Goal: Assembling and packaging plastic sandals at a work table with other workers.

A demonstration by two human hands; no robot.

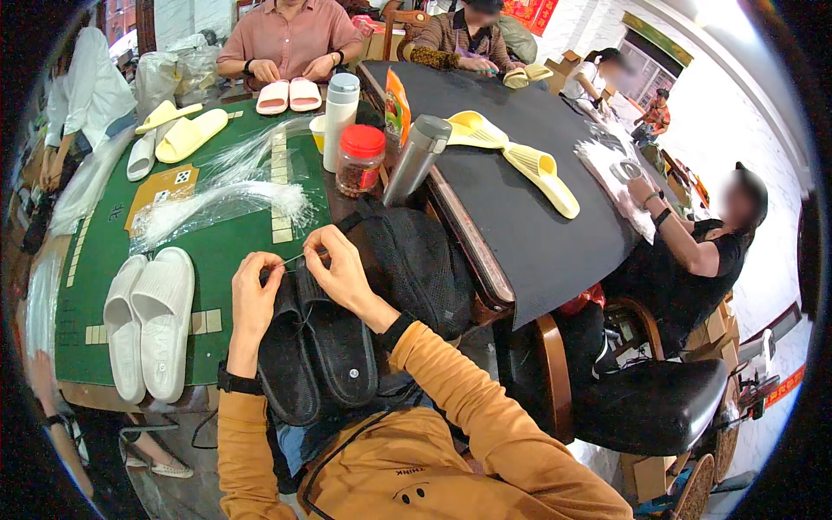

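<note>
Both my hands are pinched closed on a thin plastic tie stretched between them. My left hand has one end between thumb and fingertips, and my right hand grips the other. Just beneath them a pair of black slippers lies side by side at the table edge, toes away from me. The tie runs near their toe straps; my fingers partly hide whether it passes through them. Left of these rests a pair of white slippers. Beyond them a bundle of clear plastic ties spreads over its plastic bag.
The green table also bears yellow slippers. A red-lidded jar, a steel flask and a white bottle stand ahead. A black bag lies right of my hands. Several people work around the black table.
</note>
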